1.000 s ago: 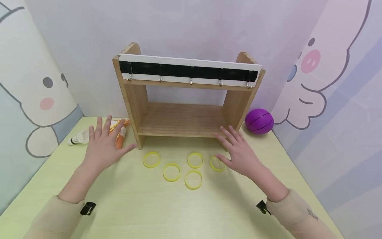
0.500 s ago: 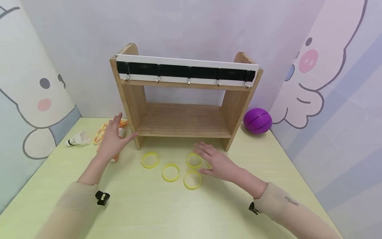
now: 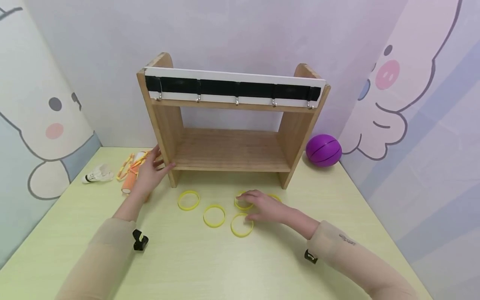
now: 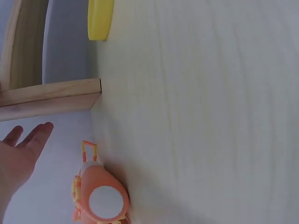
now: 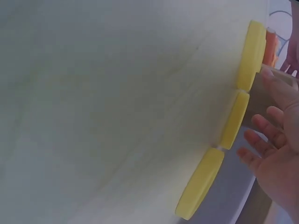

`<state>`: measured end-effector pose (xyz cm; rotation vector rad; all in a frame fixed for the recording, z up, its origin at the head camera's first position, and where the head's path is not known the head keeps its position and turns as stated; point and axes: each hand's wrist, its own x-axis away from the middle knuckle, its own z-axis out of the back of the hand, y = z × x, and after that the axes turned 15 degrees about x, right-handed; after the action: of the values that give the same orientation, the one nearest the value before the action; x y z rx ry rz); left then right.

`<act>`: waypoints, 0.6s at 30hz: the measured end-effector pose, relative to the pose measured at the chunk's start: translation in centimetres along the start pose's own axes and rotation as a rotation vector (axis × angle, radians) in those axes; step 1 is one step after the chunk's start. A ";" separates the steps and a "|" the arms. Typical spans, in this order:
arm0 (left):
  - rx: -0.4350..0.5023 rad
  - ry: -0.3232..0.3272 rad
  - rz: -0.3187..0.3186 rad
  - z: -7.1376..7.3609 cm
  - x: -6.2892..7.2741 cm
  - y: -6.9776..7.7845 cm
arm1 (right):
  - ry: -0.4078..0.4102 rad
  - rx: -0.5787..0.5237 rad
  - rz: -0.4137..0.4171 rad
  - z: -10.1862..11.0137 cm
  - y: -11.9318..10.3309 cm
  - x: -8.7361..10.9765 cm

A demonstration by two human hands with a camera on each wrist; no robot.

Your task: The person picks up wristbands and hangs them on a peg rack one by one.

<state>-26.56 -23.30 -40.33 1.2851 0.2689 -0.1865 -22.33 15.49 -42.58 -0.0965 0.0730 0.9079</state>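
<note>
My left hand is at the left side panel of a wooden rack, thumb by its front edge and fingers along its outer side. In the left wrist view the fingers are extended, with a small gap to the panel. My right hand hovers palm down over several yellow rings, fingers loosely bent. The nearest are the front ring and the ring behind it, partly covered by fingers. In the right wrist view, the fingers stand apart from the yellow rings.
A white strip with a black band and several metal hooks runs across the rack's top. Left lie a shuttlecock and a skipping rope with orange handles. A purple ball sits at right, near the wall.
My left hand has moved right and down to the rack's side panel. My right hand has moved left and lower over the rings, its fingers bending. The rings and rack stay in place.
</note>
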 end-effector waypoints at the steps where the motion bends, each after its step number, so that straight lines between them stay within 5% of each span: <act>1: 0.003 0.004 -0.015 -0.1 0.0 0.0 | 0.004 0.004 0.005 -0.2 0.1 -0.1; 18: -0.016 0.018 -0.092 -0.9 0.0 -0.3 | -0.009 -0.074 -0.027 -1.0 0.7 -1.7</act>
<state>-26.71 -22.46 -40.82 1.2596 0.3448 -0.2509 -23.92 14.51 -43.41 -0.1622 0.0296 0.8844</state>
